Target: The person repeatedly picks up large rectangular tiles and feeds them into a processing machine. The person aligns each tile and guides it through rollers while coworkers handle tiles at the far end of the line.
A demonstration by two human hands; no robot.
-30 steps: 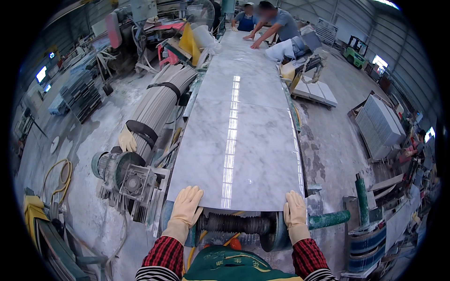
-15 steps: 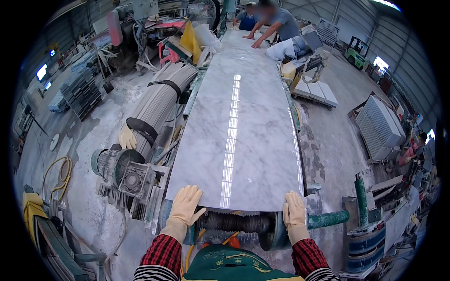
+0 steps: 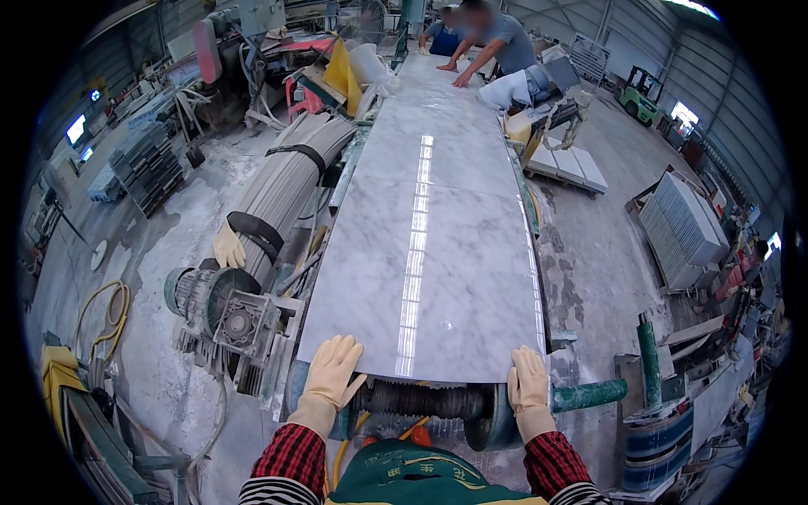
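Note:
A polished white marble slab (image 3: 454, 295) with grey veining lies on a conveyor, its near edge just beyond my body. My left hand (image 3: 330, 383), in a cream rubber glove, rests on the slab's near left corner, fingers extended and thumb spread out. On the near right corner lies my right hand (image 3: 529, 387), gloved alike, its fingers stretched flat along the edge. Neither hand is wrapped round anything. Below the slab's edge shows a dark ribbed roller (image 3: 429, 399). Behind this slab, across a thin seam, another marble slab (image 3: 459, 160) continues the row.
At the far end a person in grey (image 3: 505, 46) leans with hands on the marble; another in a blue apron (image 3: 443, 35) stands beside. Left are a motor (image 3: 223, 307), bundled strips (image 3: 290, 181) and a spare glove (image 3: 228, 247). A green bar (image 3: 589, 393) juts out right.
The slabs have slid very slightly toward me, with the seam and near edge a little lower. My hands remain at the corners, shifted only barely.

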